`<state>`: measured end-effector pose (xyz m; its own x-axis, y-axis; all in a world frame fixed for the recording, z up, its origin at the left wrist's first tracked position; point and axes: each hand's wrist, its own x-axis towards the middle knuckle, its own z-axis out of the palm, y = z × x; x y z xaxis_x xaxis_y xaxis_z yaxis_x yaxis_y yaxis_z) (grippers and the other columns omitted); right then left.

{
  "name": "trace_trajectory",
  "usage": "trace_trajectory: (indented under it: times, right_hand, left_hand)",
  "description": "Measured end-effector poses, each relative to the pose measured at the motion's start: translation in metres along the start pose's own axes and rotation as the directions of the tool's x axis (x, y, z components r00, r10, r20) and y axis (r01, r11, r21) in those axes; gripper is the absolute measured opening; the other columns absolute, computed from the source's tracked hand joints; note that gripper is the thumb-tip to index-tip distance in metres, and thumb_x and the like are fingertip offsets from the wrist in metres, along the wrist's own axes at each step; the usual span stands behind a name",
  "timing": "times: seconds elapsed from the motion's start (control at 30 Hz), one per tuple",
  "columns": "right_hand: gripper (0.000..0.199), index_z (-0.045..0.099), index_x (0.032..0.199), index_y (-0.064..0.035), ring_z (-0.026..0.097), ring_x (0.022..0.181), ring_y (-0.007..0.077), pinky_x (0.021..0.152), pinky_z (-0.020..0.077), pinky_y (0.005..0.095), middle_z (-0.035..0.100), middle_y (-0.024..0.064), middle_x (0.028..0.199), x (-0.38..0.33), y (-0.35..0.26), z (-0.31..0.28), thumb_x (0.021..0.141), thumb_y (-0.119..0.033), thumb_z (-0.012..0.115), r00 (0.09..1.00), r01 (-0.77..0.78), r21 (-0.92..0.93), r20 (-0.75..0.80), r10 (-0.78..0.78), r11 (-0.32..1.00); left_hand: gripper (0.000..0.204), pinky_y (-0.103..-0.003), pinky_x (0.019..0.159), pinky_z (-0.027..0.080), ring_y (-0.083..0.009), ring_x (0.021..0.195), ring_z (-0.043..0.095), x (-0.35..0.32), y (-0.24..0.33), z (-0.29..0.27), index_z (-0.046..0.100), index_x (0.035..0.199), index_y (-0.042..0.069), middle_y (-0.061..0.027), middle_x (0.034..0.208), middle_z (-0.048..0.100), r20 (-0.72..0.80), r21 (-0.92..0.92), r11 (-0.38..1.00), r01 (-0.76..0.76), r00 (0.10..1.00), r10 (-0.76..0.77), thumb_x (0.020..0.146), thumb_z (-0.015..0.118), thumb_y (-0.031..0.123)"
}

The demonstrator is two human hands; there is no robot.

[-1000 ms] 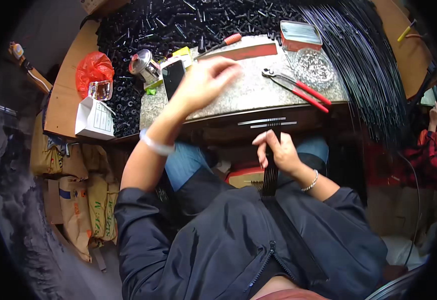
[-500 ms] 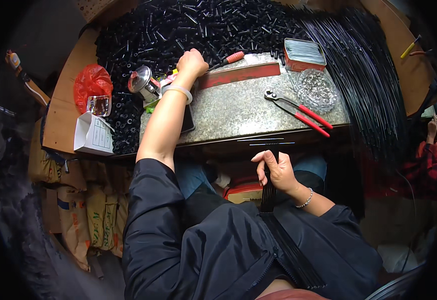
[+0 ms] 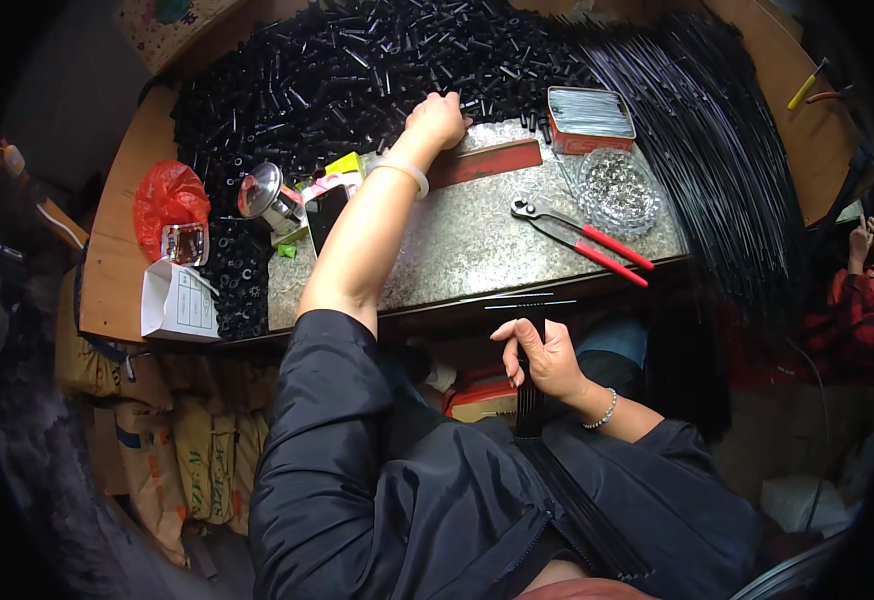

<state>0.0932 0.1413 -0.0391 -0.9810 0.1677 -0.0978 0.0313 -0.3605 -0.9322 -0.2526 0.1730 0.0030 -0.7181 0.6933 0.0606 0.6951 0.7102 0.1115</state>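
Observation:
My left hand (image 3: 438, 118) reaches far across the stone slab (image 3: 457, 240) into the heap of small black tubes (image 3: 357, 70), fingers curled at the heap's edge; whether it holds a piece is hidden. A white band sits on that wrist. Below the table edge, my right hand (image 3: 542, 358) grips a bundle of thin black rods (image 3: 530, 380) that runs down over my lap. A red bar (image 3: 487, 163) lies just right of the left hand.
Red-handled pliers (image 3: 582, 235), a glass dish of small metal parts (image 3: 617, 190) and a red tin (image 3: 587, 115) lie on the right of the slab. Long black rods (image 3: 717, 150) fan at the right. A phone (image 3: 325, 212), red bag (image 3: 169, 195) and white box (image 3: 177, 300) sit left. Another person's sleeve (image 3: 852, 290) is far right.
My left arm has stretched from the middle of the slab up to the black tube heap. My right hand stays on the rod bundle.

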Motion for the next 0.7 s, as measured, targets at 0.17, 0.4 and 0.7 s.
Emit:
trace_trajectory:
  times: [0.17, 0.4, 0.7]
  right_hand:
    - [0.044, 0.058, 0.092, 0.0037, 0.05, 0.043, 0.0087, 0.043, 0.0421, 0.0208, 0.054, 0.0053, 0.055, 0.0, 0.0, 0.001, 0.096, -0.035, 0.038, 1.0, 0.025, -0.039, -0.017, -0.026, 0.999]
    - [0.042, 0.06, 0.093, 0.0021, 0.051, 0.046, 0.0068, 0.044, 0.0416, 0.0188, 0.055, 0.0037, 0.057, -0.01, -0.003, 0.004, 0.095, -0.035, 0.041, 0.998, 0.046, -0.023, -0.034, -0.046, 0.999]
    - [0.042, 0.056, 0.099, 0.0021, 0.053, 0.05, 0.0094, 0.049, 0.0442, 0.0204, 0.057, 0.0066, 0.062, -0.022, -0.002, 0.003, 0.096, -0.035, 0.037, 0.998, 0.052, -0.012, -0.018, -0.052, 0.999]
  left_hand:
    - [0.046, -0.043, 0.087, 0.046, -0.0361, 0.104, 0.055, 0.006, 0.008, 0.006, 0.048, 0.114, 0.004, -0.0202, 0.109, 0.056, 0.059, -0.044, 0.999, 0.018, 0.998, -0.015, 0.08, 0.064, 0.029]
    - [0.025, -0.044, 0.085, 0.047, -0.0372, 0.101, 0.056, -0.007, 0.019, 0.011, 0.049, 0.106, 0.001, -0.0212, 0.107, 0.056, -0.062, -0.07, 0.994, -0.085, 0.995, 0.08, 0.081, 0.05, 0.009]
    - [0.023, -0.028, 0.081, 0.05, -0.0209, 0.089, 0.063, -0.071, 0.024, -0.011, 0.056, 0.102, -0.003, -0.016, 0.099, 0.061, -0.105, -0.988, 0.124, -0.095, 0.991, -0.079, 0.086, 0.059, 0.014]
